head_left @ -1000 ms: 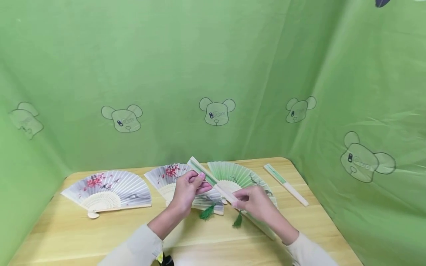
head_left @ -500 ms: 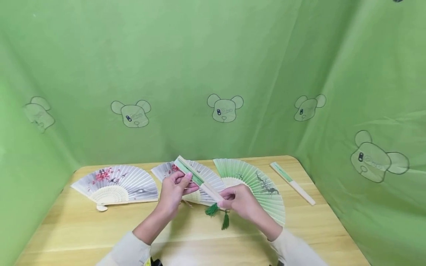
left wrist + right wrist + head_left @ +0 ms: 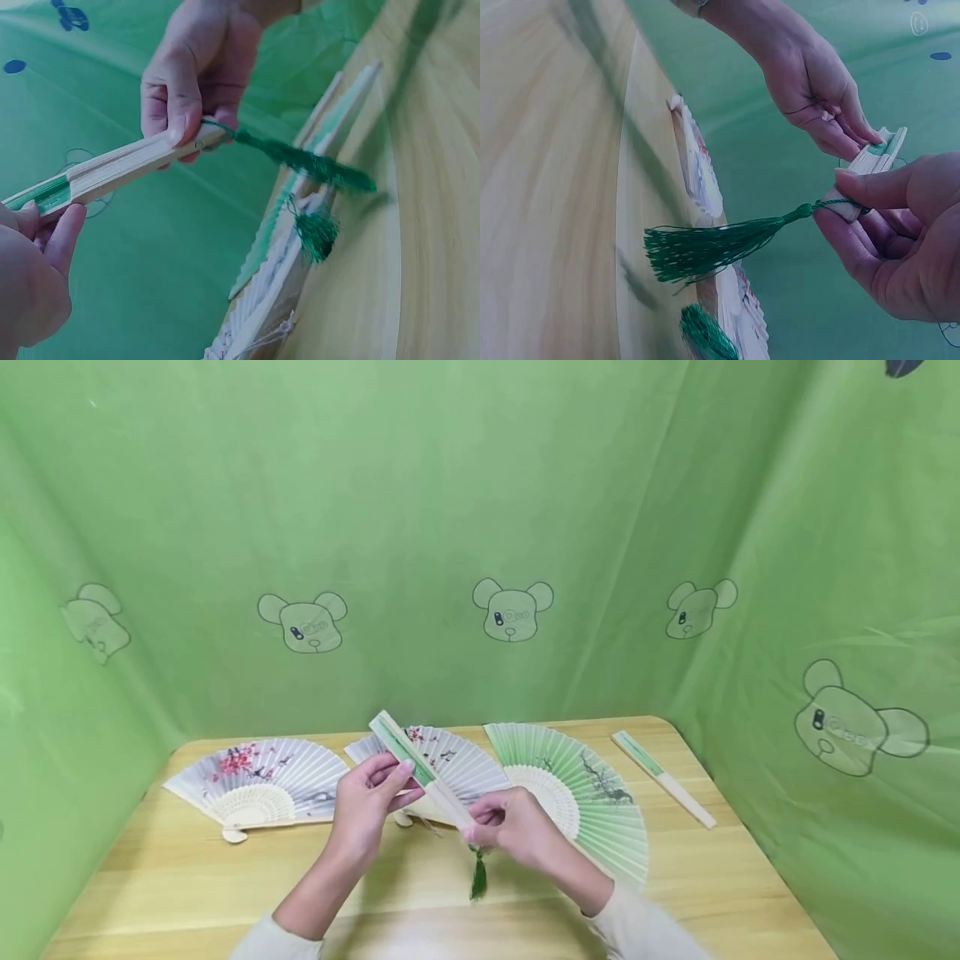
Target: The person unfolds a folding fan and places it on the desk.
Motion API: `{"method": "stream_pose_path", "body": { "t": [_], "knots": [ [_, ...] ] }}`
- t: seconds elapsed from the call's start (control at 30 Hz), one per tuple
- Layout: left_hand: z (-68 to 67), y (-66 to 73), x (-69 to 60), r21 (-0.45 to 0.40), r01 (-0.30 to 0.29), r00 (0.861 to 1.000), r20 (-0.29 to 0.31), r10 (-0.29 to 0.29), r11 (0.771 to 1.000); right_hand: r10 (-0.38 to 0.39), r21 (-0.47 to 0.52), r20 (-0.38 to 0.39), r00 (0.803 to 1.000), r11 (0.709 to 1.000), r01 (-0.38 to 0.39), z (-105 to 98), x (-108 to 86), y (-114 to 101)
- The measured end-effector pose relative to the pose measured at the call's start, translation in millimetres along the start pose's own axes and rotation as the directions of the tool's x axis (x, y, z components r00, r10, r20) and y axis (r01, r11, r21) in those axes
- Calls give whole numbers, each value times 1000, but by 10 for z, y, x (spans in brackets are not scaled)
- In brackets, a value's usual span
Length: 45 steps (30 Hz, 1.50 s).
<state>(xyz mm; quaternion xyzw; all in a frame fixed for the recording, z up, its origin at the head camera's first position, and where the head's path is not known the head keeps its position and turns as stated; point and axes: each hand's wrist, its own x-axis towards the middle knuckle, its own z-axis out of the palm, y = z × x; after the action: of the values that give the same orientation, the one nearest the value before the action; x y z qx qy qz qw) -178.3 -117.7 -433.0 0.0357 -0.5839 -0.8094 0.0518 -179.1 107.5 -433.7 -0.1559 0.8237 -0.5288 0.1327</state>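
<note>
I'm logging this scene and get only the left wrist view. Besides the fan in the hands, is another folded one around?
Observer: Yes, the head view shows a second folded fan lying on the right side of the table.
Operator: Anything printed that I'd miss edge-on?
Observer: Yes, a dark branching tree shows on the open green fan.
Operator: From the head camera, what does the held fan overlap?
Observer: It partly covers the middle gray fan, which lies open with red blossoms.

L sleeve (image 3: 276, 940), R sleeve (image 3: 641, 928): both off-wht fabric, approx. same shade.
</note>
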Motion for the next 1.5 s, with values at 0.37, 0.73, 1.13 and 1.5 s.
{"method": "stream_pose_path", "body": {
  "t": [0.37,0.73,1.13,1.5],
  "knots": [
    [9,-40,-114,-53,2,999,-35,-4,999,-50,-4,-6,999,999,50,75,-24,27],
    [39,-24,-101,17,-20,1000,-15,20,1000,-132,-33,-52,990,991,131,54,11,-4],
    [184,-34,-77,32,-2,999,43,0,999,-144,54,-104,984,987,150,10,28,-80],
    [270,-60,-60,91,-16,1000,16,15,996,-107,56,-118,987,992,115,-13,6,-96]
  ]
}}
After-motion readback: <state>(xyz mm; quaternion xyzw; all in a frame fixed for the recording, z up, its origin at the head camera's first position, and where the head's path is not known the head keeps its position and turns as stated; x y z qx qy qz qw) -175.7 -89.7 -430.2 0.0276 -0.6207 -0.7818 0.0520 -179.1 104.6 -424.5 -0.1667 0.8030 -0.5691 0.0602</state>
